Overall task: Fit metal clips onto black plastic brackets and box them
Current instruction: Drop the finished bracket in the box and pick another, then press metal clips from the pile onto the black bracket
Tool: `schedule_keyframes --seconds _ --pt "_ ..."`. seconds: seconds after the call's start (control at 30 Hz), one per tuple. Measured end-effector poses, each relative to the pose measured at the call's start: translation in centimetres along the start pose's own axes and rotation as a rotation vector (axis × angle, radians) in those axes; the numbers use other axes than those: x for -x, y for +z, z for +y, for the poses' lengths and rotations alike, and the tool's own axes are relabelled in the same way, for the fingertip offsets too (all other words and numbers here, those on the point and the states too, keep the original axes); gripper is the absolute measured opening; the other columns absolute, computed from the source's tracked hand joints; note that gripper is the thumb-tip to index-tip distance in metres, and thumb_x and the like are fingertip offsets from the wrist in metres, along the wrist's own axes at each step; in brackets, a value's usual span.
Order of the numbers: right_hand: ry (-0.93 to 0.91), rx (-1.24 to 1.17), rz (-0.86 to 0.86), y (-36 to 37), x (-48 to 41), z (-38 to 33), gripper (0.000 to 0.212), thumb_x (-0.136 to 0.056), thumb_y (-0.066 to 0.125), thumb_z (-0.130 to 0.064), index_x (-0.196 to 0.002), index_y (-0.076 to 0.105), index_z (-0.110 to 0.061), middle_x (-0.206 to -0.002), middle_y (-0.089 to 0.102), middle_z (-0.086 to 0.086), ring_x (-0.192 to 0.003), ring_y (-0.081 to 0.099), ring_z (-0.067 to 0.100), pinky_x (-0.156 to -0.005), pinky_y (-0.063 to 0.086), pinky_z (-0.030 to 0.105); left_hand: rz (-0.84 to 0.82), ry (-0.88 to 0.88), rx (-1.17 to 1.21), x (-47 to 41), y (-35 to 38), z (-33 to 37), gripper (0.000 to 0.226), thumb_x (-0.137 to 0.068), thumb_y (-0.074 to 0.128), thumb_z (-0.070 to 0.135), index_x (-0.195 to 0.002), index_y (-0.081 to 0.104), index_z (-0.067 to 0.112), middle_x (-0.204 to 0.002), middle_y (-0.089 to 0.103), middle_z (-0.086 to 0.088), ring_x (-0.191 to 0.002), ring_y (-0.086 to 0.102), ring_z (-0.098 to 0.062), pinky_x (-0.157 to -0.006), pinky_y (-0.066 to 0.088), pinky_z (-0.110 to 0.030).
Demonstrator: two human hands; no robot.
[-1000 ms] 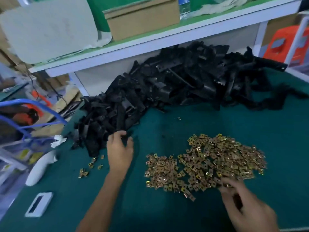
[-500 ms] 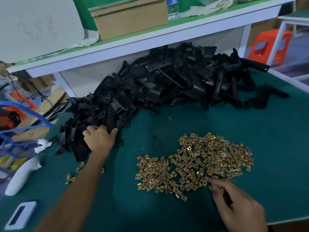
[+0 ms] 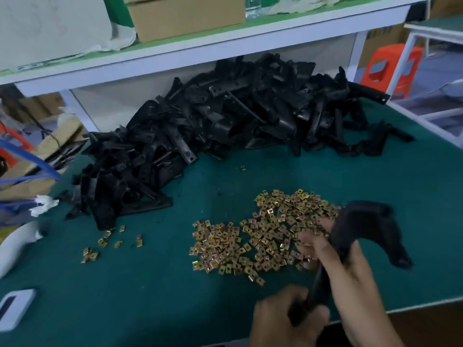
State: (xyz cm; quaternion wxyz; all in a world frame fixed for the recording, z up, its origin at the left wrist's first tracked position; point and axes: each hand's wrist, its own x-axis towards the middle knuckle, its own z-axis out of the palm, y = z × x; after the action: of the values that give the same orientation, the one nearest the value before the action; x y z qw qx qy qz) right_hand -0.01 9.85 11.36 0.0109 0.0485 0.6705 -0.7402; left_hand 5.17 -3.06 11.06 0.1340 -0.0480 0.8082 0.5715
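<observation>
I see two containers. A closed brown cardboard box [image 3: 185,17] sits on the white shelf [image 3: 200,52] above the bench, its contents hidden. An open cardboard carton [image 3: 53,150] stands off the left edge of the green table mat [image 3: 150,284]; dark strips show in it, too blurred for me to name.

Both my hands are clamped on one curved black plastic bracket [image 3: 363,221], held above the mat's near right part, just over the near edge of the heap of gold-coloured metal clips [image 3: 263,234]. My left hand [image 3: 288,319] is curled round its lower end. My right hand [image 3: 350,269] wraps its stem higher up; I cannot tell whether it also pinches a clip.

The stem's long axis runs from the near edge away from me, then hooks right, the tip pointing down and right.

The big pile of black brackets [image 3: 225,121] lies under the shelf.
</observation>
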Motion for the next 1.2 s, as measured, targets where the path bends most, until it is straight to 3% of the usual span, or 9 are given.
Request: schedule_keyframes --seconds 0.1,0.23,0.3,0.47,0.67,0.73,0.9,1.03,1.2 --pt "0.040 -0.049 0.040 -0.1 -0.2 0.1 0.050 -0.071 0.072 -0.049 -0.111 0.058 -0.022 -0.069 0.067 0.003 -0.059 0.063 0.021 -0.058 0.053 0.034 -0.033 0.187 -0.336 -0.7 -1.3 -0.8 0.026 -0.092 0.057 0.061 -0.104 0.067 0.040 -0.100 0.070 0.016 -0.095 0.062 0.006 -0.079 0.042 -0.009" --pt "0.032 0.087 -0.062 -0.2 -0.4 0.9 0.022 -0.086 0.067 -0.042 -0.102 0.055 -0.050 -0.064 0.056 0.008 -0.053 0.054 0.018 -0.056 0.051 0.038 0.330 0.350 -0.575 -5.1 -6.5 -1.9 0.016 -0.103 0.056 0.030 -0.098 0.071 0.028 -0.091 0.069 0.017 -0.084 0.060 0.001 -0.081 0.041 -0.010" --pt "0.048 0.144 -0.104 -0.4 -0.6 1.8 0.029 -0.091 0.059 -0.043 -0.119 0.054 -0.038 -0.069 0.060 -0.001 -0.057 0.056 0.016 -0.057 0.051 0.033 0.477 0.365 -0.698 -8.0 -8.7 -2.1 0.016 -0.101 0.059 0.023 -0.108 0.074 0.021 -0.097 0.072 0.007 -0.090 0.062 -0.009 -0.088 0.046 -0.020" --pt "0.040 0.291 -0.250 -0.9 -1.0 2.8 0.048 -0.082 0.049 -0.065 -0.127 0.033 -0.073 -0.092 0.070 -0.014 -0.073 0.067 0.013 -0.065 0.055 0.027 0.409 0.223 -0.977 -12.1 -9.8 -2.5 0.033 -0.106 0.045 0.034 -0.133 0.064 0.027 -0.120 0.064 0.001 -0.109 0.053 -0.020 -0.098 0.042 -0.031" --pt "-0.039 0.397 -0.242 -0.6 -1.4 3.4 0.060 -0.067 0.062 -0.088 -0.118 0.035 -0.074 -0.103 0.068 -0.031 -0.089 0.067 -0.006 -0.074 0.049 0.014 0.334 0.214 -0.759 -12.7 -10.6 -1.9 0.007 -0.099 0.060 0.025 -0.095 0.065 0.028 -0.094 0.062 0.011 -0.098 0.057 -0.015 -0.088 0.048 -0.033" --pt "-0.056 0.460 -0.233 -0.4 -1.4 3.1 0.056 -0.067 0.070 -0.080 -0.112 0.037 -0.071 -0.103 0.064 -0.040 -0.092 0.064 -0.013 -0.075 0.047 0.008 0.333 0.197 -0.723 -12.3 -10.5 -1.7 0.008 -0.100 0.056 0.024 -0.094 0.057 0.029 -0.091 0.062 0.010 -0.092 0.058 -0.015 -0.082 0.050 -0.035" --pt "-0.174 0.589 -0.253 -0.8 -0.8 2.2 0.049 -0.084 0.060 -0.068 -0.119 0.045 -0.038 -0.089 0.065 -0.008 -0.077 0.063 0.009 -0.065 0.050 0.035 0.407 0.201 -0.499 -10.2 -10.8 -0.9 0.011 -0.103 0.052 0.024 -0.104 0.054 0.035 -0.092 0.065 0.020 -0.079 0.062 0.003 -0.069 0.049 -0.025" --pt "-0.337 0.859 -0.276 -1.3 -0.5 1.2 0.056 -0.088 0.036 -0.072 -0.135 0.036 -0.041 -0.083 0.049 -0.022 -0.080 0.053 0.001 -0.064 0.042 0.020 0.382 0.173 -0.296 -8.3 -11.5 0.0 0.015 -0.100 0.060 0.028 -0.102 0.066 0.042 -0.092 0.069 0.027 -0.082 0.063 0.011 -0.068 0.046 -0.015" --pt "-0.410 0.938 -0.284 -0.8 -0.2 0.0 0.048 -0.091 0.058 -0.040 -0.137 0.048 -0.034 -0.101 0.046 -0.028 -0.087 0.044 -0.003 -0.070 0.034 0.011 0.358 0.211 0.065 -6.8 -11.7 1.4 0.012 -0.094 0.069 0.027 -0.096 0.076 0.036 -0.087 0.074 0.011 -0.079 0.067 -0.001 -0.070 0.051 -0.014"
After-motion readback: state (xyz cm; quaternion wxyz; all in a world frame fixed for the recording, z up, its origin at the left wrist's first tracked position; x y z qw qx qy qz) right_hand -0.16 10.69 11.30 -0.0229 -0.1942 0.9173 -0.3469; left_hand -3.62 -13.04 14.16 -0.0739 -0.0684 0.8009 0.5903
